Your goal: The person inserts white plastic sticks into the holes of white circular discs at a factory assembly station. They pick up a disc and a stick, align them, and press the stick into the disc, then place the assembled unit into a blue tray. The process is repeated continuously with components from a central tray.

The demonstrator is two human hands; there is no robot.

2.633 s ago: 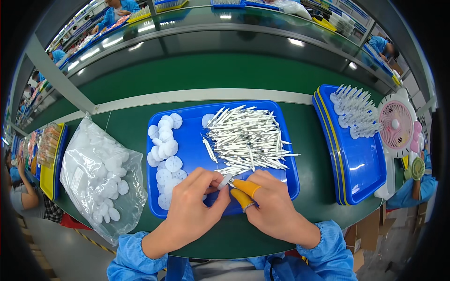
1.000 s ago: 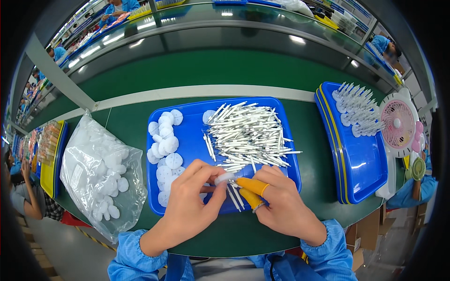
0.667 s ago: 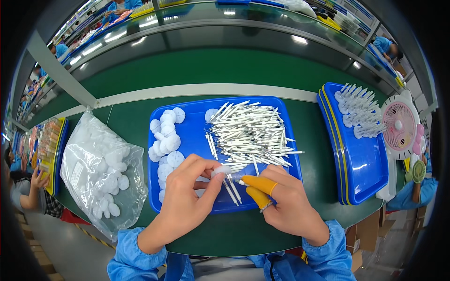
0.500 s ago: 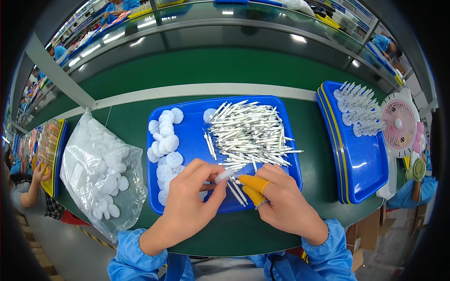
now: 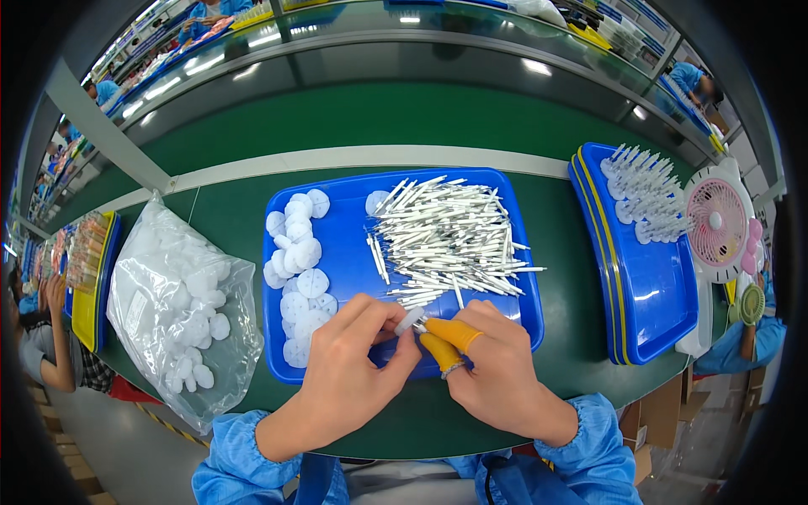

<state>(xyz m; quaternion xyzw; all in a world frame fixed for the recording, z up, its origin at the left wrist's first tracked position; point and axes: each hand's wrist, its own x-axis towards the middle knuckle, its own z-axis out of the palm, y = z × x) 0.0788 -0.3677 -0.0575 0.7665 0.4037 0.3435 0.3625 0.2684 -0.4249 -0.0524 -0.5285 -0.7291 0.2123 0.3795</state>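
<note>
Low over the front of a blue tray (image 5: 352, 231), my left hand (image 5: 358, 370) pinches a white round disc (image 5: 410, 321) between thumb and fingers. My right hand (image 5: 497, 366), with yellow covers on its thumb and index finger, is closed right against the disc's edge. A small tip shows between those fingertips, but what they grip is mostly hidden. Along the tray's left side lie several similar white discs (image 5: 305, 254). A large heap of thin white sticks (image 5: 446, 240) with fine dark ends fills the tray's right side.
A clear plastic bag (image 5: 181, 303) of white discs lies left of the tray. At right, stacked blue and yellow trays (image 5: 652, 311) hold an upright cluster of disc-and-stick pieces (image 5: 644, 194), beside a pink-and-white fan (image 5: 715, 220). Another person's arm (image 5: 57, 337) shows at far left.
My right hand has moved slightly left and my left hand slightly down, with the disc kept in its pinch. The loose sticks seen between my hands are now covered.
</note>
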